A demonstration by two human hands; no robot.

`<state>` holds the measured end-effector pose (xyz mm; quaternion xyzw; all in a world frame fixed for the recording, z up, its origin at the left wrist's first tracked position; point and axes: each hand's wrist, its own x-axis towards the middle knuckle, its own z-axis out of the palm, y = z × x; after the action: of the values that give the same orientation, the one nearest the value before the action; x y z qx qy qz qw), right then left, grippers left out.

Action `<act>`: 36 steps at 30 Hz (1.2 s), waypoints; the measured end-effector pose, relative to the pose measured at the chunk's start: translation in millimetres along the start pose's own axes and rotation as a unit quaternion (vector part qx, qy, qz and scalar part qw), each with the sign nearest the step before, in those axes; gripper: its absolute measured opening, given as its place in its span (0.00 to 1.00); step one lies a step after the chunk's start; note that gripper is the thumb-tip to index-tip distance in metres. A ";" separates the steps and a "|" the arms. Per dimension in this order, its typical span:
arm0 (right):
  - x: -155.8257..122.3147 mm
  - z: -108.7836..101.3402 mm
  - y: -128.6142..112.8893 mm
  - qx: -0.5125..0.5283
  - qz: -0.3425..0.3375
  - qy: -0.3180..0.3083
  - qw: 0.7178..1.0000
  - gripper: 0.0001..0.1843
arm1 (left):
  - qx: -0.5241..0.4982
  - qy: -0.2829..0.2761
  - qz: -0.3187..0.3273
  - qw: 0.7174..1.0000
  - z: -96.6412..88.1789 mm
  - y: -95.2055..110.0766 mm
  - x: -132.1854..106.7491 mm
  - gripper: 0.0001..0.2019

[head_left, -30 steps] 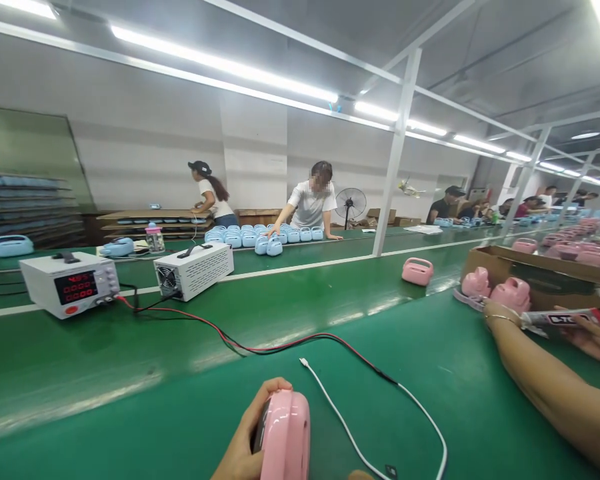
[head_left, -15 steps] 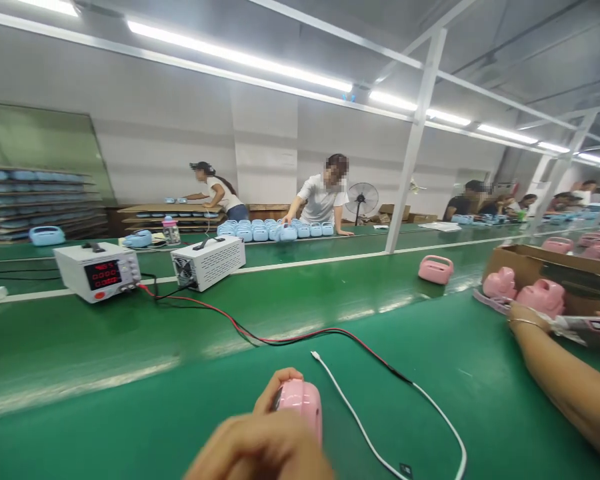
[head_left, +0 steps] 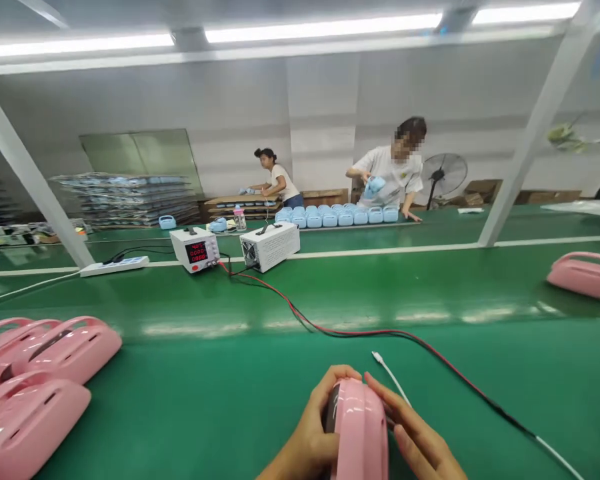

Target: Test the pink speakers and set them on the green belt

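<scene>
The green belt point(head_left: 205, 400) runs the whole width in front of me. At its left edge lies a heap of pink shells point(head_left: 55, 353), at least three, and one lone shell point(head_left: 585, 275) lies far right. Two white boxes stand mid-belt, a meter box point(head_left: 195, 249) with red digits too small to read and a vented box point(head_left: 270, 245). Beyond them is one row of blue shells point(head_left: 335, 217), roughly ten. A red-and-black cable point(head_left: 330, 330) crosses the belt, and one white cable point(head_left: 393, 377) ends in a bare plug. At the near edge stands the pink case point(head_left: 360, 427) on end. The left hand point(head_left: 305, 440) curls its fingers round one side, and the right hand point(head_left: 415, 440) lays straight, closed-up fingers flat along the other.
</scene>
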<state>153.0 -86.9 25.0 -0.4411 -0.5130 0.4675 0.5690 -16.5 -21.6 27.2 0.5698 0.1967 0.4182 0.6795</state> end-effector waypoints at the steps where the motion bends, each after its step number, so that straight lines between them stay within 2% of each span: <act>1: -2.2 -1.2 -1.0 0.010 0.015 -0.032 0.999 0.23 | -0.005 0.002 0.001 1.000 0.9 0.9 -0.5 0.31; 4: -6.3 -6.5 -8.4 0.009 0.051 -0.081 0.995 0.26 | -0.008 -0.001 -0.004 1.000 0.9 1.9 1.4 0.34; 10: -9.6 -4.9 -21.1 -0.018 0.071 -0.069 0.995 0.28 | -0.062 -0.019 -0.057 0.996 -4.0 -0.1 5.8 0.38; 20: -15.4 -3.9 -21.4 -0.054 0.093 -0.064 0.992 0.30 | -0.061 -0.032 -0.059 0.996 1.0 7.2 6.2 0.35; 36: -11.8 -3.5 -27.6 -0.033 0.086 -0.060 0.994 0.30 | -0.022 -0.045 -0.037 0.998 0.3 11.0 8.2 0.33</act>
<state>158.2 -103.4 49.8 -0.4730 -0.5214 0.5233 0.4802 -15.4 -15.3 39.3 0.5652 0.1771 0.3710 0.7152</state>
